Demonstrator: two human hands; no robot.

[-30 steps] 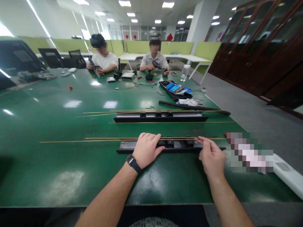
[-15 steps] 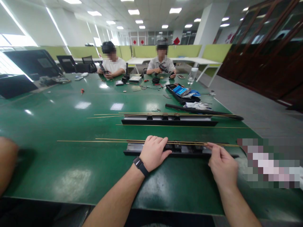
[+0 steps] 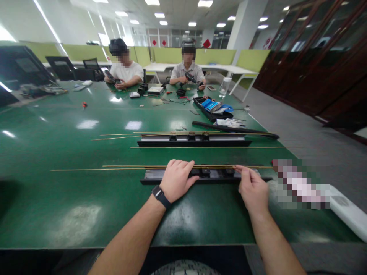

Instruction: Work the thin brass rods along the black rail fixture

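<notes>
Your right hand (image 3: pixel 252 189) has crept slightly left, pinching the thin brass rods (image 3: pixel 114 168); your left hand (image 3: pixel 176 179) lies flat, fingers loose, on the black rail (image 3: pixel 151 176).

On the bench (image 3: pixel 71 198), close to its near edge, a long rail (image 3: pixel 151 176) lies crosswise. Along its far side lie thin rods (image 3: pixel 114 167), which stick out well to the left of it. The left hand (image 3: pixel 177 179) rests on the middle of the rail, and the right hand (image 3: pixel 254 189) is at its right end, its fingers (image 3: pixel 241 170) closed on the rods. Behind, a second rail (image 3: pixel 195 142) lies parallel, with more rods (image 3: pixel 120 135) on it and a single rod (image 3: pixel 200 147) between both rails. Further back on the right stands a tray (image 3: pixel 200 104), with a bottle (image 3: pixel 224 87) behind it. A person (image 3: pixel 126 73) and a second person (image 3: pixel 186 71) sit at the far side.
</notes>
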